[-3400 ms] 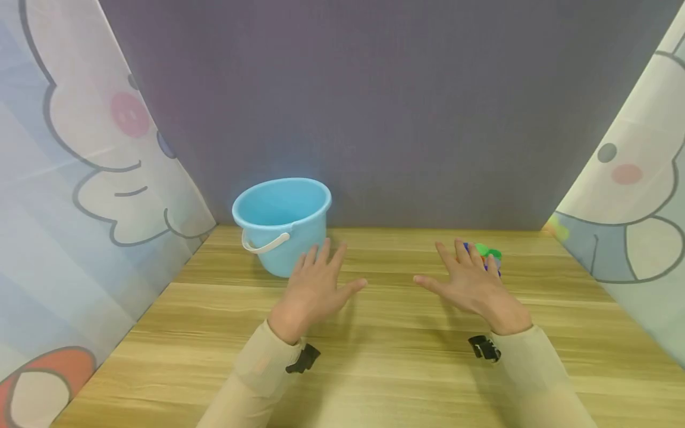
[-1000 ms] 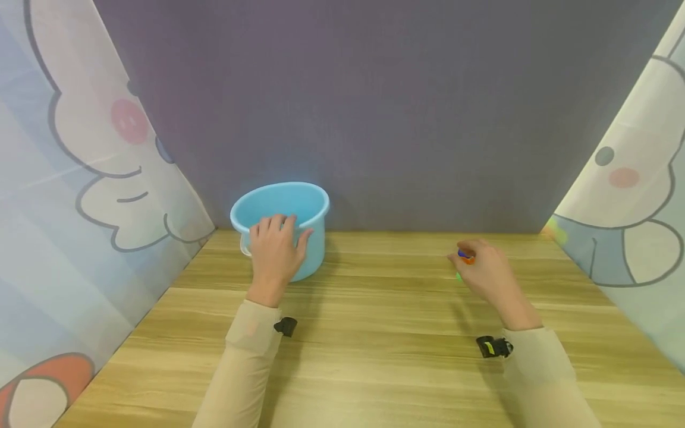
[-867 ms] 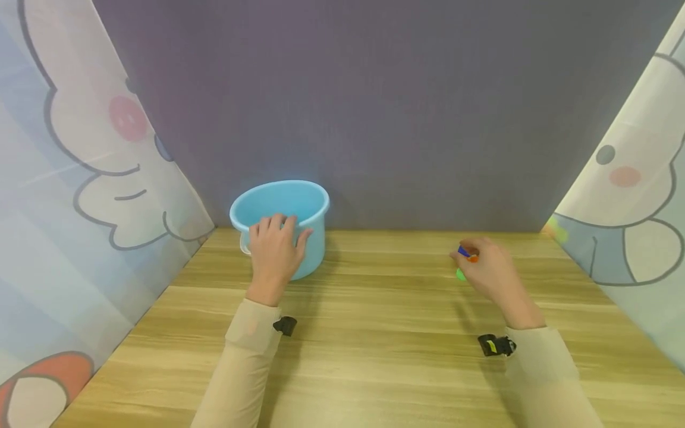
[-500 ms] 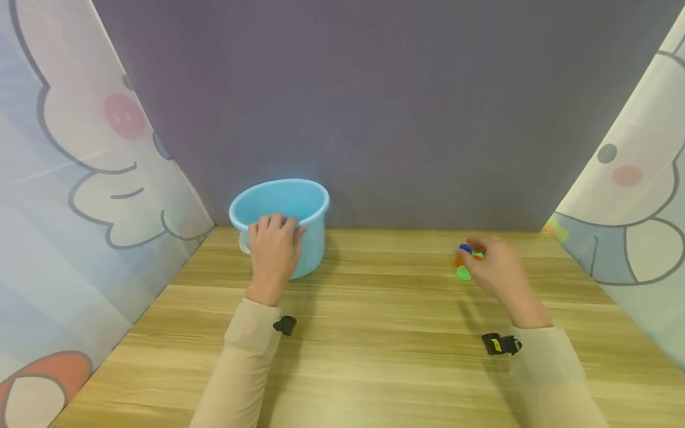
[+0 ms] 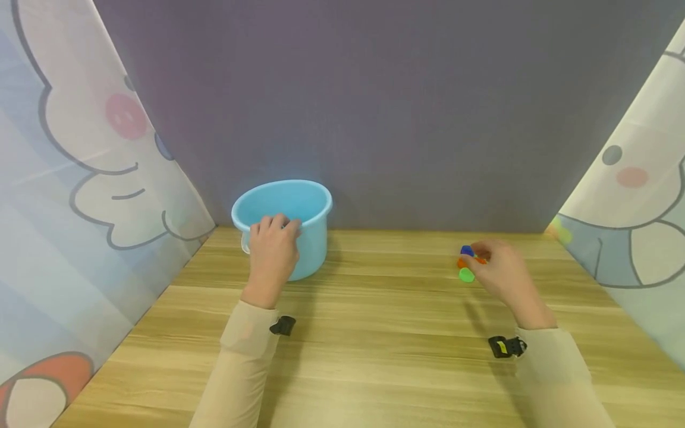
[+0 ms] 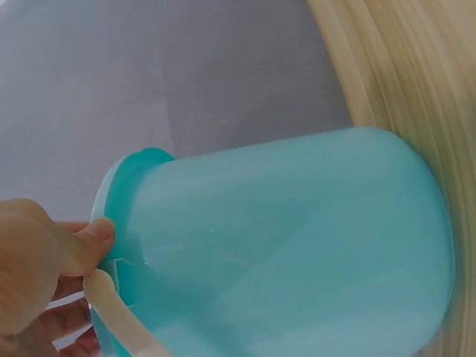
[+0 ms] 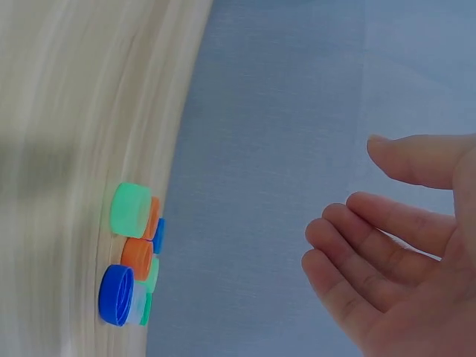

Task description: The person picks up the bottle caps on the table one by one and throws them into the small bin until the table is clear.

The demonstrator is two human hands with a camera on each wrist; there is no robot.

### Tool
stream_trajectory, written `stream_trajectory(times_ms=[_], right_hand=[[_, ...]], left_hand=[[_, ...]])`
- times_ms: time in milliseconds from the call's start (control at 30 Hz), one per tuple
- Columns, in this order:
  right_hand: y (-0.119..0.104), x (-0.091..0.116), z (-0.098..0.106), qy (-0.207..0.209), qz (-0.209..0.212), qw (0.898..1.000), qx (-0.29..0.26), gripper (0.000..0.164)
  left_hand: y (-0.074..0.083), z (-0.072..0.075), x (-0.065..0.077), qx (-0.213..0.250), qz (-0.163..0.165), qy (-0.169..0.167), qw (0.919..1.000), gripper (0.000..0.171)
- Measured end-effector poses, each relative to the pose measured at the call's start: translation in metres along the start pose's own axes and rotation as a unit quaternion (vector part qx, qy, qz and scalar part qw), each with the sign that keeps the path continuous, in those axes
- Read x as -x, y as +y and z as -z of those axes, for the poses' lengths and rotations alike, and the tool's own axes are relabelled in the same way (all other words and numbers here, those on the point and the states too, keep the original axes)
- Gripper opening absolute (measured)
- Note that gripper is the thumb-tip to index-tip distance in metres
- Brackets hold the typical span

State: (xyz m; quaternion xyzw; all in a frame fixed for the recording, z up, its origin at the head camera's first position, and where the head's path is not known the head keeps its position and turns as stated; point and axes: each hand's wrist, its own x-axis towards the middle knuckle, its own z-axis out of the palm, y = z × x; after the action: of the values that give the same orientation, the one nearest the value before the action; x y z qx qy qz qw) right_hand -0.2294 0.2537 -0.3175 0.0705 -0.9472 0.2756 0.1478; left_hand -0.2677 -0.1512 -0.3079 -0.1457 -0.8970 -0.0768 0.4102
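A light blue bucket [image 5: 313,249] with a white handle [image 6: 119,316] stands at the back left of the table. My left hand [image 5: 272,255] grips its near rim; in the left wrist view the thumb lies on the outside, close to the handle's joint. Farther right, several bottle caps lie in a small cluster: a green cap [image 7: 130,210], an orange cap [image 7: 137,258] and a blue cap [image 7: 116,295] show most plainly. Just above them hovers my right hand [image 5: 505,276], fingers loosely bent. The right wrist view shows it holding nothing, apart from the caps.
The wooden table [image 5: 374,333] runs back to an upright dark grey panel [image 5: 374,119]. Printed cartoon curtains, one on the left [image 5: 80,238] and one on the right [image 5: 642,238], border it.
Both hands were spread over the table at first. The left has moved to the bucket's rim and closed its thumb in. The right has bent its fingers and drifted right, uncovering more caps.
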Motion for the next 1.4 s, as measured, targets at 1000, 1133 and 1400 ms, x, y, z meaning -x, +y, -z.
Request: stream_trajectory(times_ms=[1000,1133,1400], right_hand=[[0.052,-0.005,-0.002,-0.053,-0.016,0.997,0.051,0.051],[0.058,-0.007,-0.001,-0.062,-0.020,0.996,0.055,0.051],[0.069,-0.009,-0.002,-0.078,-0.027,0.994,0.069,0.049]], left_hand=[[0.010,0.004,0.000,0.053,-0.022,-0.002,0.9983,0.021],[0.014,0.004,0.000,0.057,-0.034,0.008,0.9978,0.020],[0.022,0.002,-0.001,0.062,-0.066,0.026,0.9955,0.019]])
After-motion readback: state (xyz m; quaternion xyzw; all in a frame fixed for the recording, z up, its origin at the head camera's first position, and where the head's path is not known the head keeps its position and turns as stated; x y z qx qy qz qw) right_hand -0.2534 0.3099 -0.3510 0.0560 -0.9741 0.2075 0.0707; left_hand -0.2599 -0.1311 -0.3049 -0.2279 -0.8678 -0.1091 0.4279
